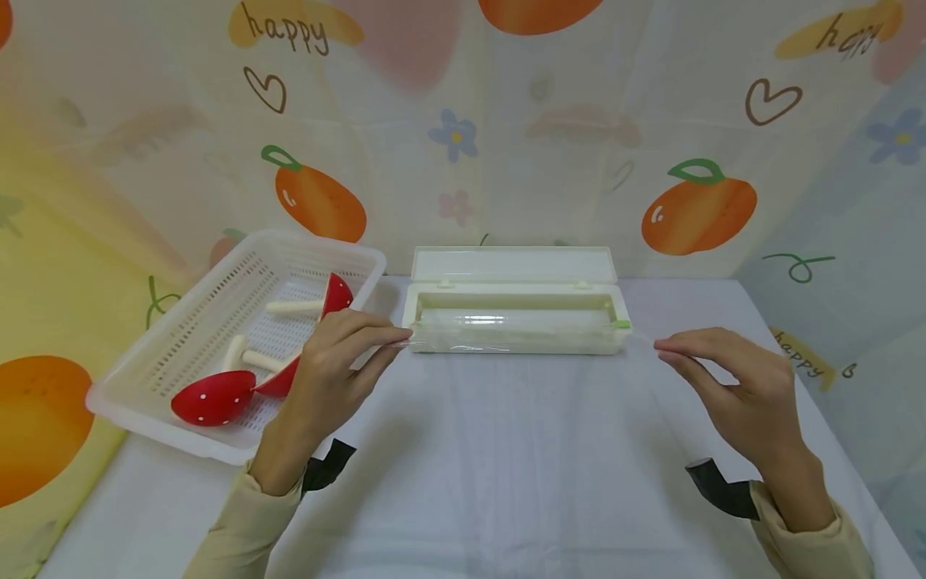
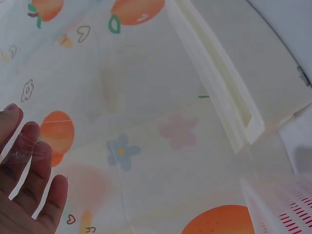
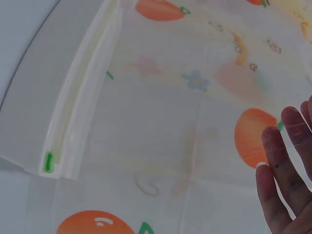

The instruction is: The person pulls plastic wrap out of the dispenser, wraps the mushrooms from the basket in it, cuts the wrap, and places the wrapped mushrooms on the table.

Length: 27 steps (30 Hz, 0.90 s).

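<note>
A sheet of clear cling film (image 1: pixel 466 347) stretches between the two hands, low over the table. The left hand (image 1: pixel 340 362) pinches one corner of it between thumb and fingertips, near the basket's right side. Over at the right, the right hand (image 1: pixel 731 386) pinches the opposite edge with thumb and forefinger. Behind the film stands a pale cling film box (image 1: pixel 517 346), its lid (image 1: pixel 514 265) raised and a clear roll inside. A small green slider (image 1: pixel 620 325) sits at the box's right end. In the left wrist view film lies across the left fingers (image 2: pixel 39 151).
To the left stands a white perforated basket (image 1: pixel 181 289), holding red spotted spoon-like pieces (image 1: pixel 213 398) with cream handles (image 1: pixel 292 307). A white cloth covers the table (image 1: pixel 506 466). Behind hangs a curtain (image 1: pixel 542 185) printed with oranges. Black straps (image 1: pixel 723 490) stick out from the wrists.
</note>
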Motion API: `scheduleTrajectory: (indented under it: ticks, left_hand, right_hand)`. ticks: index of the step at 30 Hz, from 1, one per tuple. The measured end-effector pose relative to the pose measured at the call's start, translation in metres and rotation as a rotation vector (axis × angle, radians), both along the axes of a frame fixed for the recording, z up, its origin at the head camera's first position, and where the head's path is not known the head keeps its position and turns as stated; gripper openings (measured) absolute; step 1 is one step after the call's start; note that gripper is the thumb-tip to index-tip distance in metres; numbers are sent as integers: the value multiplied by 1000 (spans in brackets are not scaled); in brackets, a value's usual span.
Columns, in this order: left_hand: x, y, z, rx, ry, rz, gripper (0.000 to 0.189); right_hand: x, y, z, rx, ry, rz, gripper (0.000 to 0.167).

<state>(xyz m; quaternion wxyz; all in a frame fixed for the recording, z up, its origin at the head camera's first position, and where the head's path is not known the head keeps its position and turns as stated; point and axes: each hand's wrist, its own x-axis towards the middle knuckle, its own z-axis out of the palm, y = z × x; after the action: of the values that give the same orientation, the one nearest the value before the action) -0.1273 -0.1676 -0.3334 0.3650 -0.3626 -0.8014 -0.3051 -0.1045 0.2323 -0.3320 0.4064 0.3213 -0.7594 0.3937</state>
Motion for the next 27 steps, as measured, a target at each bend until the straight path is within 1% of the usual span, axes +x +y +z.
scheduleTrajectory:
  ticks: [2, 7, 9, 14, 17, 20, 23, 27]
  left_hand:
    - [5, 0, -1, 12, 11, -2, 40]
    - [16, 0, -5, 13, 32, 27, 35]
    - [20, 0, -6, 15, 38, 29, 35]
    - [29, 0, -10, 24, 49, 10, 35]
    - [35, 0, -12, 30, 60, -1, 34]
    - [40, 0, -14, 44, 73, -27, 33]
    - [45, -1, -18, 48, 72, -44, 35]
    - [52, -2, -25, 38, 47, -54, 35]
  right_hand:
    - [4, -1, -1, -13, 9, 13, 43]
    - [14, -4, -6, -44, 31, 53, 38]
    - [18, -3, -8, -60, 36, 77, 36]
    - [28, -1, -14, -84, 47, 121, 32]
    - [34, -3, -16, -107, 73, 144, 31]
    - [38, -6, -18, -146, 103, 192, 27]
    - [43, -4, -22, -148, 71, 209, 27]
    - [48, 3, -33, -108, 4, 170, 29]
